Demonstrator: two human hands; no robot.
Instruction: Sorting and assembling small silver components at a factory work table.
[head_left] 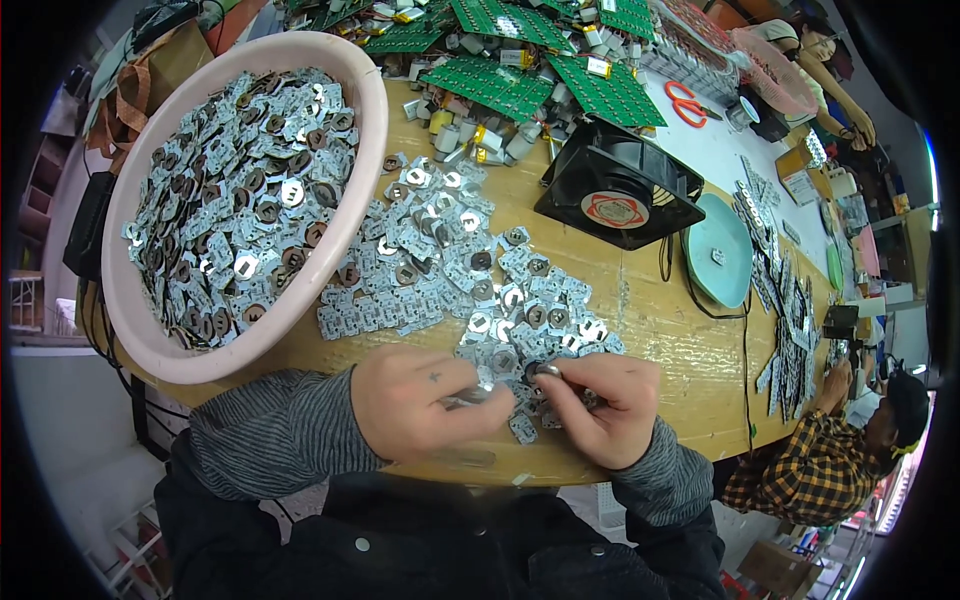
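Observation:
Low over the near edge of the table, my left hand (425,400) is closed in a pinch and slightly blurred. Whatever is between its fingertips is too smeared to name. To its right, my right hand (610,405) pinches a small dark, shiny round metal piece (543,369) between thumb and forefinger. Just beyond and under both hands spreads a loose pile of small pale blue-grey circuit boards (430,240), many with round metal discs on them. A large pale pink basin (375,110), heaped with similar boards, stands tilted in view at the left.
A black fan (640,180) stands beyond the pile, with a pale green dish (735,240) beside it. Green circuit panels (490,85) with small motor-like parts lie at the back, near red-handled scissors (686,104). Board strips (795,330) cover the right side. A co-worker (810,465) sits there.

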